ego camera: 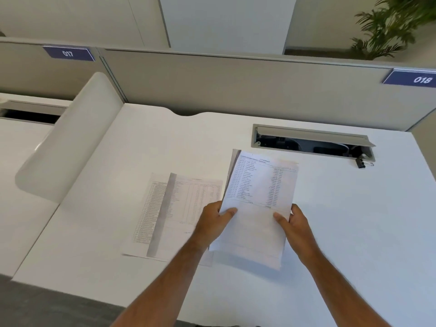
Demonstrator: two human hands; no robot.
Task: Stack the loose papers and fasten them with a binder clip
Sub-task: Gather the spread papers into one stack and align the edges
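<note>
White paper fills your grip: a sheaf of printed sheets (258, 204) is held up between both of your hands, lifted clear of the surface (354, 232) and tilted so its printed top edge points away from you; your left hand (213, 226) pinches the sheaf's left edge, thumb laid on the top page and the other fingers (227, 211) wrapped behind it; your right hand (296, 224) does the same on the right edge, thumb pressed on the front and the rest curled around the side; both hands are closed onto the paper, neither one slack; the edges of the sheets are not yet square, since a fan of grey page edges shows along the upper left side of the sheaf; just to the left, more loose papers (174, 213) lie flat on the surface, overlapping each other unevenly, with one sheet's shaded edge running as a grey band down the middle of the pile; your left wrist passes over their near right corner; the binder clip (362, 162), black with wire handles, sits on the surface well apart from your hands, at the far right, just beside the near right corner of the open cable tray (311, 140) set into the surface; a grey partition (236, 86) runs behind, carrying blue tags marked 017 and 018.
</note>
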